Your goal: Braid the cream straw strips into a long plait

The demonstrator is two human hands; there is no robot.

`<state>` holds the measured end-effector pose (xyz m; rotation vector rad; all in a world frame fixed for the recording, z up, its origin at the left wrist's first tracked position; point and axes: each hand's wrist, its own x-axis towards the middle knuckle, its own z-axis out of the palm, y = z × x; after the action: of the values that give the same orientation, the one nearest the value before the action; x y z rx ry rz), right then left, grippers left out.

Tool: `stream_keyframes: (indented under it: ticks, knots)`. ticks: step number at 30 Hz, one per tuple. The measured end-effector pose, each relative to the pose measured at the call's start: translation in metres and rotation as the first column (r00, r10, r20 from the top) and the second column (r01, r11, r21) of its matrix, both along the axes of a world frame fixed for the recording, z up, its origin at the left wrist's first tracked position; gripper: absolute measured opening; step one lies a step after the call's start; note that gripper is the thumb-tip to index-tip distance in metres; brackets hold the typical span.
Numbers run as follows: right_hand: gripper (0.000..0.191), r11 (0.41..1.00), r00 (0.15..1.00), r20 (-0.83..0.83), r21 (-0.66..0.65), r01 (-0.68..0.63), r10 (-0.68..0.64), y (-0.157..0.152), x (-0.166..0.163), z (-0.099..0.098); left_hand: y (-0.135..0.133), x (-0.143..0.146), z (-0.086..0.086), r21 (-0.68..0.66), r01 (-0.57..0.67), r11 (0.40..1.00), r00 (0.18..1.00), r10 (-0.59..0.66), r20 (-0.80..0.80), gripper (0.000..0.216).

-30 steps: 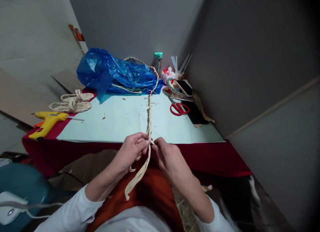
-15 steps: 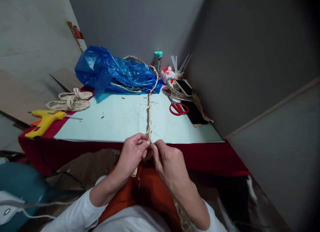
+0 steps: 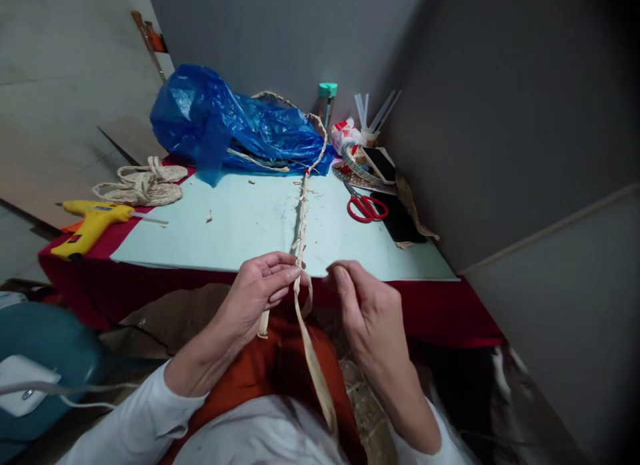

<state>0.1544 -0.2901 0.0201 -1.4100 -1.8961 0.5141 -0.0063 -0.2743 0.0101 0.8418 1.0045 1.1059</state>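
A pale braided cord of flat plant-fibre strips [image 3: 303,215] runs down the middle of the table to its front edge. My left hand [image 3: 263,285] pinches the cord's near end between thumb and fingers. Loose flat strips hang below that grip; the longest strip [image 3: 314,368] trails over my lap, and a short end [image 3: 263,323] shows under my left hand. To the right, apart from the cord, my right hand [image 3: 369,308] is closed with thumb against forefinger. Whatever is in that pinch, if anything, is too small to make out.
A blue plastic bag [image 3: 200,118] lies at the back. Red-handled scissors [image 3: 367,209] and a dark phone [image 3: 400,221] are on the right. A yellow glue gun [image 3: 93,221] and a bundle of braided cord [image 3: 145,185] lie left. A teal stool [image 3: 45,345] stands lower left.
My right hand has moved right, away from the cord's end, where both hands were together. My left hand still pinches the cord. The long loose strip now shows. The camera view has shifted slightly.
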Motion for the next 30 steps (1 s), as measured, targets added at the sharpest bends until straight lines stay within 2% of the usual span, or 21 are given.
stream_keyframes:
  ticks: [2, 4, 6, 9, 13, 21, 24, 27, 30]
  knots:
    - [0.027, 0.995, 0.990, -0.109, -0.036, -0.089, 0.085, 0.008, -0.002, 0.002, 0.000, -0.001, 0.000, -0.010, 0.009, 1.000, 1.000, -0.009, 0.008, 0.028]
    - [0.028, 0.958, 0.956, -0.196, -0.143, -0.247, 0.218, 0.014, -0.009, -0.001, -0.001, -0.001, -0.001, -0.008, 0.002, 1.000, 1.000, -0.002, 0.002, 0.030]
    - [0.030, 0.927, 0.935, -0.240, -0.207, -0.313, 0.262, 0.019, -0.016, -0.006, -0.003, -0.002, -0.003, 0.003, 0.002, 1.000, 0.999, -0.002, -0.033, 0.030]
    - [0.034, 0.933, 0.934, -0.256, -0.194, -0.303, 0.250, 0.021, -0.021, -0.012, -0.006, -0.003, -0.004, 0.014, 0.034, 0.999, 0.994, -0.033, -0.100, 0.023]
    - [0.031, 0.930, 0.927, -0.257, -0.177, -0.322, 0.272, 0.019, -0.020, -0.010, -0.007, -0.006, -0.005, 0.053, 0.060, 0.997, 0.985, -0.051, -0.163, 0.016]
    - [0.034, 0.945, 0.964, -0.151, -0.212, -0.247, 0.218, 0.019, -0.025, -0.001, -0.007, -0.009, -0.001, 0.055, 0.086, 0.995, 0.985, -0.077, -0.153, 0.014]
    - [0.031, 0.941, 0.955, -0.217, -0.227, -0.250, 0.202, 0.021, -0.028, -0.009, -0.009, -0.009, -0.005, 0.072, 0.077, 0.994, 0.977, -0.061, -0.204, 0.012]
    - [0.031, 0.950, 0.936, -0.320, -0.217, -0.224, 0.148, 0.020, -0.030, -0.022, -0.012, -0.011, -0.007, 0.165, 0.063, 0.984, 0.905, 0.013, -0.426, 0.010]
    - [0.030, 0.969, 0.914, -0.399, -0.191, -0.156, 0.069, 0.017, -0.032, -0.032, -0.018, -0.015, -0.005, 0.308, 0.103, 0.946, 0.677, 0.160, -0.718, 0.013]
